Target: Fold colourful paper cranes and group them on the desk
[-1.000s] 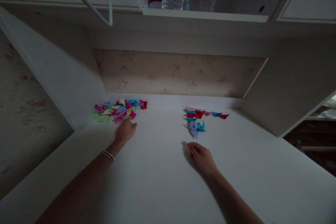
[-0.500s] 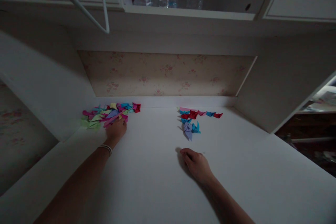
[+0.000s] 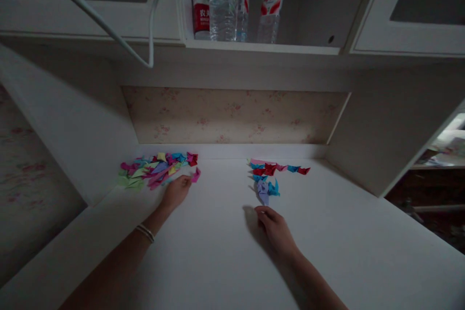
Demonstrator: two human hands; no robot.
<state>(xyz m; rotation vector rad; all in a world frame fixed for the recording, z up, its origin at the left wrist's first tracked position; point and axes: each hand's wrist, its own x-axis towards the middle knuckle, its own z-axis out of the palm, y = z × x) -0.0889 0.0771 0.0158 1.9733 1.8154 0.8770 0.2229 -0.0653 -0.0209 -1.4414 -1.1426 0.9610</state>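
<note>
My left hand is closed in a pinch on a magenta folded paper crane, just right of a heap of colourful folded paper cranes. Pinks, greens, blues and a yellow lie mixed in that heap. My right hand hovers low over the white desktop, fingers curled together, and I see nothing in them. Just beyond its fingertips lies a lilac paper crane, beside a blue paper crane. Behind these, red, blue and pink paper cranes are set out in rows.
The white desktop runs back to a flowered wall panel between two side panels. Overhead, a cabinet shelf holds plastic bottles and a red-and-white can. A white bent tube hangs at upper left.
My left hand has drawn away from the heap to the right, bringing the magenta paper crane out. My right hand has shifted slightly towards the lilac crane. The view has tilted up.
</note>
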